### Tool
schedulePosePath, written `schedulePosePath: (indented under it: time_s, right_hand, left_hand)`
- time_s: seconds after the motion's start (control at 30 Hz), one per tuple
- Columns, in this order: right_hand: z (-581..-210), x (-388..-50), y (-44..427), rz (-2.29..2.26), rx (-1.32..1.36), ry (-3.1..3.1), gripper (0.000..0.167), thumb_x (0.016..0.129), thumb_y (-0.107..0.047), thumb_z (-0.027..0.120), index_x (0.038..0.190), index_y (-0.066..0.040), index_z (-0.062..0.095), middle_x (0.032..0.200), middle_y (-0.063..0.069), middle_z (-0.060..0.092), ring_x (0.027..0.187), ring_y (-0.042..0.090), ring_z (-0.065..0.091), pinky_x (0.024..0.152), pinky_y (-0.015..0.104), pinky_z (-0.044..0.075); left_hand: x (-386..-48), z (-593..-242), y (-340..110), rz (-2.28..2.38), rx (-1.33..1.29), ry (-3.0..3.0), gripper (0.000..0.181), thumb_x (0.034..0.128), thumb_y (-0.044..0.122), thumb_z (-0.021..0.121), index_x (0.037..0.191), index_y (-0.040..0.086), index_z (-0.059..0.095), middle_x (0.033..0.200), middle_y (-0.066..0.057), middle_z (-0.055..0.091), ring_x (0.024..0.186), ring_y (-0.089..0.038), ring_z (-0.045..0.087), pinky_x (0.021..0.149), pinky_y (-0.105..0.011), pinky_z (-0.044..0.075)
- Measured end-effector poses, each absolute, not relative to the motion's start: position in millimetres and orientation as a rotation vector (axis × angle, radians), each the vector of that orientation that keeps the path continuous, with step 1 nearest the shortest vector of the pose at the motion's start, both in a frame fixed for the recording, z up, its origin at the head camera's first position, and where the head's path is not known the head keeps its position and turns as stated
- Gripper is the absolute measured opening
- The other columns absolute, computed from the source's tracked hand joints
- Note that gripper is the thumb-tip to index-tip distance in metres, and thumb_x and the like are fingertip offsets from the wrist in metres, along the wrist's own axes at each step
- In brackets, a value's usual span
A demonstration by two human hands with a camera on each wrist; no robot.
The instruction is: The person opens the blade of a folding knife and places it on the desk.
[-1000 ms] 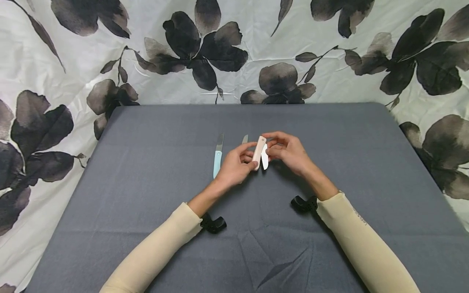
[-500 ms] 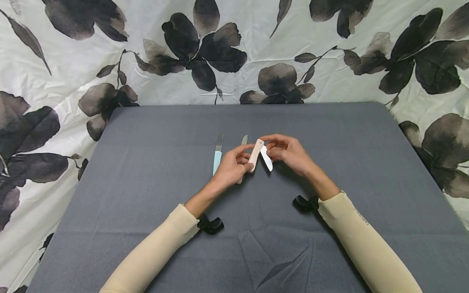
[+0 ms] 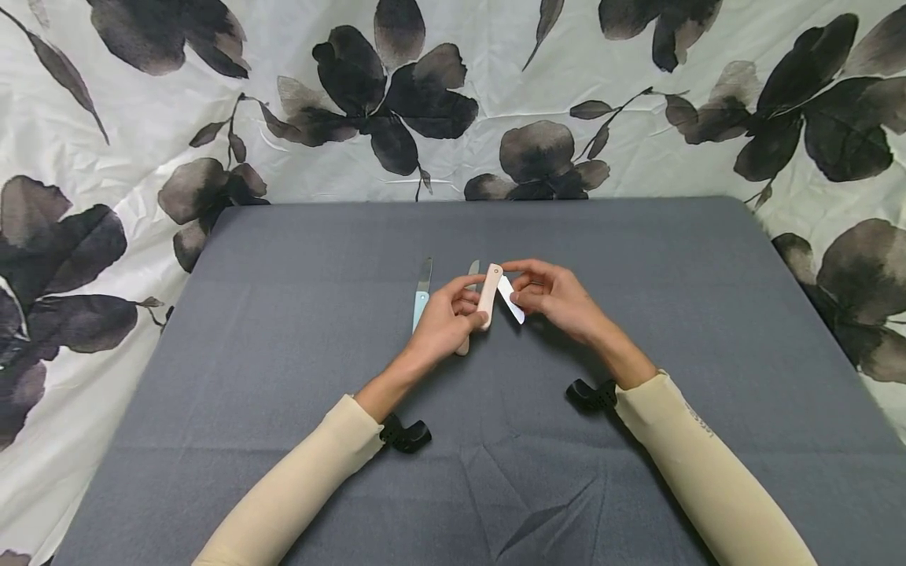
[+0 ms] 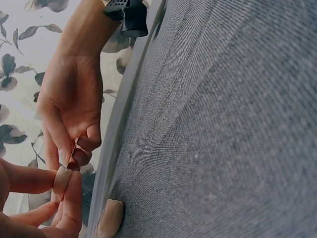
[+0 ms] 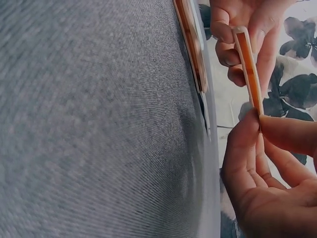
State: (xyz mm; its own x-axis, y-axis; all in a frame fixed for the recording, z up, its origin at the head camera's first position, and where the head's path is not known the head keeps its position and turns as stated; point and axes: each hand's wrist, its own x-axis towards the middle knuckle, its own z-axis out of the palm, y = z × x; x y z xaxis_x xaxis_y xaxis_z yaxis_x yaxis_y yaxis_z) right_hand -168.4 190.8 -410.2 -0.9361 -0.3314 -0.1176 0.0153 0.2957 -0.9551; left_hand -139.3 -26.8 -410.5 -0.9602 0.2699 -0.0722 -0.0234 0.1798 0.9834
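Observation:
A pocket knife with a pale pink handle (image 3: 489,297) is held above the table, its bright blade (image 3: 511,300) swung out at a narrow angle. My left hand (image 3: 447,318) grips the handle between thumb and fingers. My right hand (image 3: 559,299) pinches the blade's edge with thumb and fingers, index finger reaching to the handle's pivot end. In the right wrist view the handle's slot (image 5: 251,74) faces the camera, orange inside. Behind my left hand lie a light-blue-handled knife (image 3: 421,305) and a beige-handled knife (image 3: 463,346), both with blades out and partly covered.
A grey cloth covers the table (image 3: 318,251). Behind it hangs a white floral curtain (image 3: 283,173). A black wrist camera sits on each wrist, the left camera (image 3: 409,435) and the right camera (image 3: 587,395), low over the cloth.
Both hands still hold the pink knife, which has shifted slightly left. The blade has turned to a wider angle from the handle than one second ago.

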Motion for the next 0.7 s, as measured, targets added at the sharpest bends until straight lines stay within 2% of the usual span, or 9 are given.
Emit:
schedulePosePath:
  time_s: [0.2,0.47,0.7]
  right_hand:
    - [-410.3,-171.2,195.2,-1.647,-0.307,2.303,0.045,0.100,-0.001,0.063,0.144,-0.008,0.061,0.110,0.017,0.066,0.081,0.008,0.066,0.071,0.029,0.058]
    - [-409.5,-172.5,201.6,-1.563,-0.373,2.337,0.037,0.101,-0.003,0.063,0.138,-0.008,0.066,0.105,0.013,0.065,0.075,0.014,0.061,0.065,0.031,0.052]
    - [-410.0,-173.5,207.3,-1.491,-0.416,2.362,0.035,0.102,-0.003,0.061,0.135,-0.008,0.068,0.108,0.016,0.065,0.077,0.013,0.058,0.064,0.029,0.049]
  left_hand:
    - [-140.1,-411.2,-29.3,1.852,0.236,2.204,0.059,0.0901,-0.011,0.064,0.146,0.006,0.057,0.111,-0.018,0.067,0.086,-0.013,0.066,0.076,-0.024,0.055]
    - [-140.5,-413.0,-34.9,1.825,0.262,2.179,0.062,0.0871,-0.013,0.063,0.145,0.006,0.058,0.107,-0.015,0.066,0.081,-0.011,0.065,0.071,-0.029,0.058]
    - [-140.7,-415.1,-39.0,1.777,0.269,2.175,0.064,0.0836,-0.012,0.063,0.144,0.008,0.061,0.106,-0.015,0.067,0.080,-0.012,0.067,0.067,-0.026,0.057]
